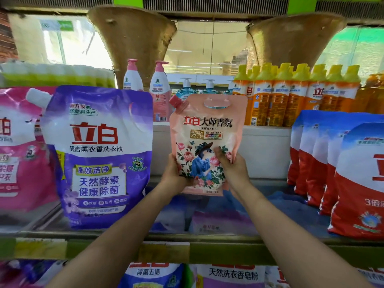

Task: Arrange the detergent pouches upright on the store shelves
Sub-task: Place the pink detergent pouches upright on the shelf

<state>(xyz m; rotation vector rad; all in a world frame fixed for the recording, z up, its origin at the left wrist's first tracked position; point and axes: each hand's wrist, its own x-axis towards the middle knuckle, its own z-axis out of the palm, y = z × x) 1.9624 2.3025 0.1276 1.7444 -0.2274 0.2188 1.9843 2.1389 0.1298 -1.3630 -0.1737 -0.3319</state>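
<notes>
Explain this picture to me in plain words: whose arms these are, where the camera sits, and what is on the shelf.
No machine here: a person wears a camera on the head, looking down their own arms at a store shelf. The left hand and right hand grip a peach detergent pouch with a rose print, held upright above a gap in the shelf. A large purple pouch stands left of it, red and white bags to the right, orange bottles behind.

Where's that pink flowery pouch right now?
The pink pouch is mid-frame, held upright by both hands between the purple pouch and red-white bags.
</notes>
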